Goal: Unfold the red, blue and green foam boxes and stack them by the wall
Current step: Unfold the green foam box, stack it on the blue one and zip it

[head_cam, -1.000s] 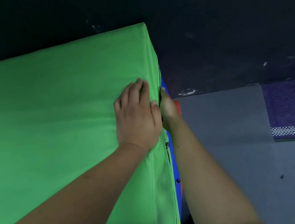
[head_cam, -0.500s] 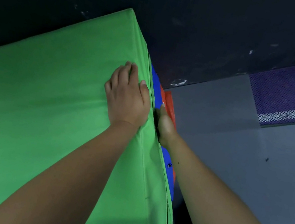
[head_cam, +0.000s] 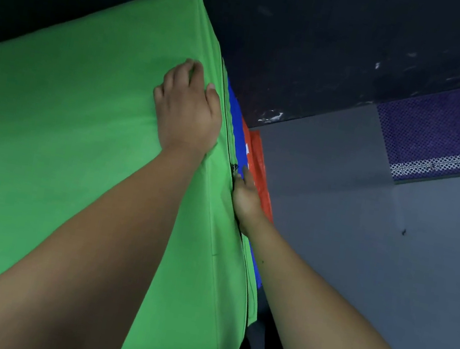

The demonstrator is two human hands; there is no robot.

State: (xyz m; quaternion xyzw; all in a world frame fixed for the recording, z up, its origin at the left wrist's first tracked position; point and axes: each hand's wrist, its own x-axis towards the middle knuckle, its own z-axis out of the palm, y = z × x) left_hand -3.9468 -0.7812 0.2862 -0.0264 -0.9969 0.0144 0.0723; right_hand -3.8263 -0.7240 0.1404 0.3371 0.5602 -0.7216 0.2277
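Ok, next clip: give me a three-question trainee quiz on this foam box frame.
1. True or false: the left hand rests on top of the green box.
2. Which box lies directly under the green one? A red, B blue, C purple.
3. Fill in: the right hand is at the green box's ____ edge, by the zip.

Key: 1 true. 2 B, the blue box, with the red box below it. 3 side.
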